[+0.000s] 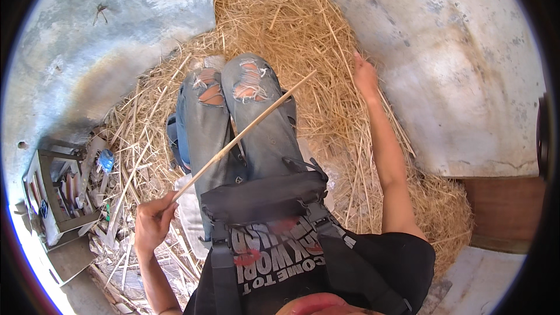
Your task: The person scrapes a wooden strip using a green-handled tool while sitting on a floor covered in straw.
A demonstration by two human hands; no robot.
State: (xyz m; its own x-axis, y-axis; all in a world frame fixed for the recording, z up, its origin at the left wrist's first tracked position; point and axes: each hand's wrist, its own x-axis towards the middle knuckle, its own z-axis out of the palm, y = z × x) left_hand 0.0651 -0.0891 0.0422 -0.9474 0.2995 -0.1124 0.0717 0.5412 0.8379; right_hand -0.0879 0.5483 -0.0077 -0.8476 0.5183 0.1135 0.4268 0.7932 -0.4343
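My left hand [154, 221] is closed round the lower end of a long, thin, pale yellow stick [239, 135], pinching it between thumb and fingers. The stick slants up to the right across my thighs, and its far end is free above the straw. My right arm stretches forward, and the right hand [365, 77] is at the edge of a large heap of dry straw [291, 17], beside the wall on the right. Its fingers look drawn together, but whatever is between them is hidden. Long stalks [399, 125] lie next to that forearm.
I sit in ripped grey jeans [256, 116], legs together, straw on both sides. Worn plaster walls [455, 70] rise left and right. At lower left stands a small wooden shelf [64, 192] near a blue plastic scrap [106, 160]. A brown wooden panel [504, 210] is at right.
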